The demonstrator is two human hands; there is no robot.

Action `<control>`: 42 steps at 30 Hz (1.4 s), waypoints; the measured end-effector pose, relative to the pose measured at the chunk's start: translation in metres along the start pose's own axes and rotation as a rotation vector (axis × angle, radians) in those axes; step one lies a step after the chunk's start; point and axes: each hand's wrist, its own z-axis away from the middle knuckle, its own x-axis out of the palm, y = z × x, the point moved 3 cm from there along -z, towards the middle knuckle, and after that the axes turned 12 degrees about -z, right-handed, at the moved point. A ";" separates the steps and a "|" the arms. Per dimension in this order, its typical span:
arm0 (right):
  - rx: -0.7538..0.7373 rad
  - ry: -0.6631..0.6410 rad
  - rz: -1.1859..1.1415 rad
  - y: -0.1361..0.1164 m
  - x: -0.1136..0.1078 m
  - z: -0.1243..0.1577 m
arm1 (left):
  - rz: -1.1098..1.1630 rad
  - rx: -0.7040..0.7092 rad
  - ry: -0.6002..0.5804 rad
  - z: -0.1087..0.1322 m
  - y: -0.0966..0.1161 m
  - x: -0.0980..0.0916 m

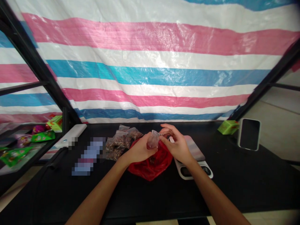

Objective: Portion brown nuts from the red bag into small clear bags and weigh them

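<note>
A small clear plastic bag is held between my two hands above a red plastic bag. My left hand is closed round its left side. The thumb and fingers of my right hand pinch its upper right edge. The red bag lies spread open on the table, with some dark brown bits showing inside. Just left of it sits a pile of small clear zip bags filled with dark brown pieces. Partly under my right hand stands a white kitchen scale with a shiny metal plate.
The black table carries a white box-like device and a pixelated flat item at left. A green box and a white-framed dark screen stand at right. Striped sheeting hangs behind. Snack packets lie on a left-hand shelf.
</note>
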 end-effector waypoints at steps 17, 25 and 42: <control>0.001 0.081 -0.098 -0.004 -0.006 -0.002 | 0.030 -0.008 0.002 0.001 0.007 -0.002; 0.044 0.028 -0.152 0.003 0.001 -0.001 | 0.010 -0.041 -0.001 0.002 0.007 -0.002; 0.150 0.381 0.001 0.041 -0.062 -0.014 | -0.925 -0.190 0.557 -0.002 -0.018 -0.052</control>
